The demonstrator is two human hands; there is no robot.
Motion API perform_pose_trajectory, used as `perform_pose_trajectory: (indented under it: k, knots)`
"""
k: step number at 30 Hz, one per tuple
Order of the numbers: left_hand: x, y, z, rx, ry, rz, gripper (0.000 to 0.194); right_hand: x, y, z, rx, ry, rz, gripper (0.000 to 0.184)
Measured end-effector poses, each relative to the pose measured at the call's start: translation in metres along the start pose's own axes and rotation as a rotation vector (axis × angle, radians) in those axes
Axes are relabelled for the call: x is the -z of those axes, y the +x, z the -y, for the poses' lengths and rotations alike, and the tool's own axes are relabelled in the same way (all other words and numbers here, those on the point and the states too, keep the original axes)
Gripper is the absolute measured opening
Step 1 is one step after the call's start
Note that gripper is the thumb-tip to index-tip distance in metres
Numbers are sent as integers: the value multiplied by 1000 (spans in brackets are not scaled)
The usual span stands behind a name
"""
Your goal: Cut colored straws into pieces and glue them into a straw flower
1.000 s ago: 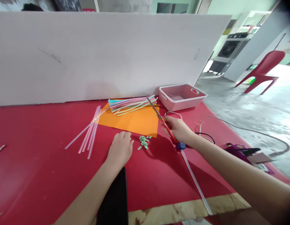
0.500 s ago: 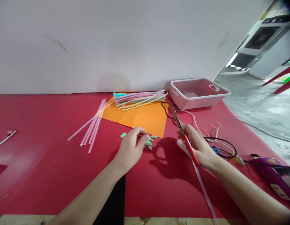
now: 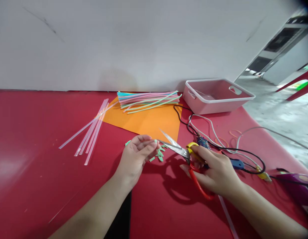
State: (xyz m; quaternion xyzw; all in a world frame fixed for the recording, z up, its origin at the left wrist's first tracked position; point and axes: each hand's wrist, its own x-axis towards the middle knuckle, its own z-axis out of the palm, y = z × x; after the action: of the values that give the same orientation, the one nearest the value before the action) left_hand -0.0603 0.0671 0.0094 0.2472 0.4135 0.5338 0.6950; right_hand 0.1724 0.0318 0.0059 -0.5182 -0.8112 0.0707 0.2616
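Left hand (image 3: pixel 135 156): thumb and forefinger closed in a narrow pinch on a small mint-green piece (image 3: pixel 155 141) of soft-looking material, raised above the table; right hand (image 3: pixel 218 169): fingers curled through the loops of a pair of steel scissors (image 3: pixel 181 151) with glossy red and yellow handles, the pointed blades spread in a V, the lower one reaching to the left fingertips; contact between blade and piece cannot be told

Loose short mint-green bits (image 3: pixel 160 158), stubby and matte, heaped on a smooth red tabletop (image 3: pixel 69 186) between the two hands, near a flat orange paper sheet (image 3: pixel 144 122); across that sheet's far edge, a bundle of long slender pastel stems (image 3: pixel 149 99), blue, pink and green, a few green ones skewed; to the left, a fan of straight translucent pinkish sticks (image 3: pixel 94 132), one crossing the others; a further translucent stick (image 3: pixel 228 217) beside the right forearm

A pink plastic basket (image 3: pixel 218 108), rounded rectangle, pale rim, oval handle cut-outs; before it, looped black cord (image 3: pixel 180 117) and white cord (image 3: pixel 211 124); a purple hard-cased object (image 3: pixel 293 187) at far right, partly cropped; a black flat slab (image 3: pixel 121 215) beneath the left forearm; behind all, a smooth white panel (image 3: pixel 144 43) with dark scuffs
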Motion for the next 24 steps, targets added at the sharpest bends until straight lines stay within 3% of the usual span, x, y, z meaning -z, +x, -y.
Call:
perform_pose_trajectory:
  k: [3, 7, 14, 24]
  knots:
    - [3, 4, -2, -53, 27, -3, 36, -3, -3, 0, -60, -29, -9, 19]
    - [4, 7, -4, -90, 78, -15, 35, -8, -2, 1, -152, -18, 14, 32]
    - [-1, 1, -3, -70, 67, 40, 32, -7, -5, 11, -98, 62, 101, 41]
    - [-12, -15, 1, -65, 43, 196, 29, -6, -4, 23, -109, 57, 214, 35]
